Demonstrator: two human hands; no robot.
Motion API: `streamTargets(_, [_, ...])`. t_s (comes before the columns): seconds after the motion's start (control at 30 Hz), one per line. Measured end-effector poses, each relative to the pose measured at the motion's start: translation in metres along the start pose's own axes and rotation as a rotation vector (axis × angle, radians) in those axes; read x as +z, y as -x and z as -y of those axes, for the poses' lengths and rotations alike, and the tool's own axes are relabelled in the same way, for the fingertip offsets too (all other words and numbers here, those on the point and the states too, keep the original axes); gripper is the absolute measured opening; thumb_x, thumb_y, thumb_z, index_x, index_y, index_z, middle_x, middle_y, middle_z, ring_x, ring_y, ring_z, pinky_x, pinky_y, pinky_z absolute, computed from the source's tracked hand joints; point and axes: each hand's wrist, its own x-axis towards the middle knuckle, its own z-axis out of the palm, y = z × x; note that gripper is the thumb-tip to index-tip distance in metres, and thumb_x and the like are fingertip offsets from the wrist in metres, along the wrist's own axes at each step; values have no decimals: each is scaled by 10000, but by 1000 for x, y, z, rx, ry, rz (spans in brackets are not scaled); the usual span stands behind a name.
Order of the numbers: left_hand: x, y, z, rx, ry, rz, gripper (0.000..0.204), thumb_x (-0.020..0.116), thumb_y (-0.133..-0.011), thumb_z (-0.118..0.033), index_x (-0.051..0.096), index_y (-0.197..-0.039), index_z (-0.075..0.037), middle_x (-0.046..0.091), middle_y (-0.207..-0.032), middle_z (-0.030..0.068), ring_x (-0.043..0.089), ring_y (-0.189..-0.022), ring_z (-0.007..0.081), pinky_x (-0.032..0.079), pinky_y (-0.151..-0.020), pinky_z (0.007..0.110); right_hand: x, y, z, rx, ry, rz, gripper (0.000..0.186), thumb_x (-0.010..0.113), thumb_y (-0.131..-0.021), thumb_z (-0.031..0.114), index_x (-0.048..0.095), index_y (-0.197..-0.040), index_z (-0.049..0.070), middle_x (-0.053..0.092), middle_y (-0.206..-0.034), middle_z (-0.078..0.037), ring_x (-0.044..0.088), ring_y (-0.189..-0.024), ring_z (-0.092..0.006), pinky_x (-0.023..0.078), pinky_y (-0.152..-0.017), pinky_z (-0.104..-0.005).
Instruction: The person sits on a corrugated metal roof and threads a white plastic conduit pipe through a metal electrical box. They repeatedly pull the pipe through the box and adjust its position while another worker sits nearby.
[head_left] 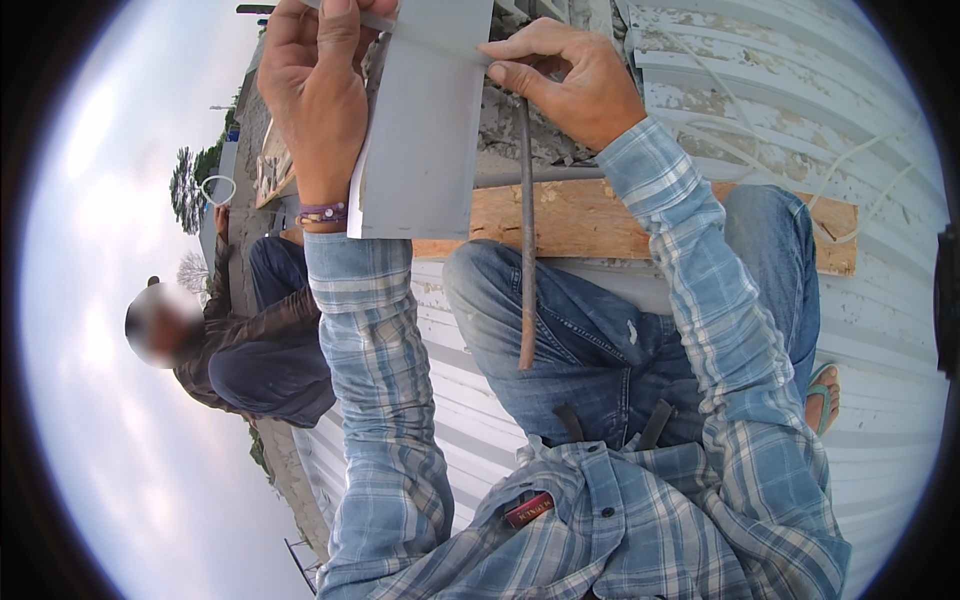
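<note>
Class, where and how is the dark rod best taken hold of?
Probably with the grip wrapped around the middle of the rod, coming from the person's right: it is long, slim and bare there, below the right hand, while the panel sits to the left of its upper part.

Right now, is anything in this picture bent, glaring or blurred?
Head view: the white ribbed roofing curves near the dark rim; head view: the sky is bright, palest at upper left; head view: the co-worker's face is blurred out, while the gray panel has fairly crisp edges.
</note>
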Motion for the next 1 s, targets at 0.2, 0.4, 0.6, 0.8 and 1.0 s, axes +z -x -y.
streamTargets(0.2, [-14,-8,7,-28,-23,23,267,580,-1072,-161,588,-1277,10,655,-947,47,639,-863,123,532,-771,266,3,1,8,32,-39,-19,225,775,-932,185,779,-1123,68,716,-965,-23,706,-873,-136,591,-799,-276])
streamTargets(0.4, [-6,-6,-12,-52,-99,83,249,593,-1065,-157,589,-1238,22,666,-955,55,648,-878,127,537,-788,263,0,-2,6,18,-81,-26,233,779,-928,184,776,-1114,44,714,-985,-34,700,-895,-142,586,-809,-278])
streamTargets(0.6, [-13,-6,-5,-22,-4,139,255,610,-1059,-176,588,-1234,8,675,-949,45,661,-884,123,537,-788,252,0,0,7,58,-92,-38,219,796,-891,181,795,-1083,76,727,-994,-60,715,-897,-194,587,-826,-317])
streamTargets(0.8, [-11,-5,-2,-24,-27,90,244,624,-1054,-191,595,-1214,-9,682,-934,40,656,-859,112,532,-770,245,0,0,6,63,-106,-44,212,794,-881,175,799,-1068,75,722,-999,-57,707,-885,-192,582,-809,-315])
streamTargets(1.0, [-15,-6,4,-8,-24,88,264,636,-1047,-193,592,-1222,0,687,-934,48,653,-850,110,529,-759,240,-1,1,8,57,-48,-39,199,778,-899,136,789,-1077,47,707,-984,-48,701,-883,-156,581,-793,-282])
